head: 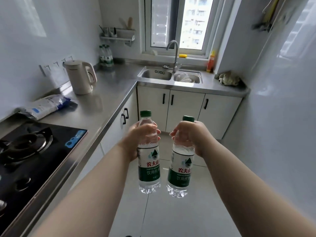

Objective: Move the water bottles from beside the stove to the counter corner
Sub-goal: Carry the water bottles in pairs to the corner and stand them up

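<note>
While I stand in the kitchen aisle with both arms stretched out, each hand carries one bottle in the air above the pale tiled floor (171, 216), just off the edge of the long steel bench (106, 93).

My left hand (143, 134) grips the left bottle (149, 168), a clear plastic water bottle with a green screw cap. My fingers (158, 131) curl round its shoulder just under the neck, so the cap stands free above my knuckles, while the label and base hang below my palm. My right hand (189, 135) grips the right bottle (180, 173), a second clear plastic bottle of the same make. It holds higher up, closed round the neck, with only the top of the green cap showing over my hand. The two bottles hang just beside each other, apart.

Both are see-through and ribbed above and below the label. Each label is white at the top and green at the bottom, with red Chinese characters and a dark green emblem.

Both long axes run up and down, caps up and bases toward the floor. The left bottle is nearly plumb; the right bottle leans a little, its base swung toward the left one.

On the bench to my left lies the black glass gas stove (34, 151). Beyond it are a white-and-blue plastic bag (46, 106) lying flat and a cream electric kettle (81, 76). In the far bench corner a cluster of green-labelled bottles (106, 56) stands upright, left of the steel double sink (171, 76).
</note>
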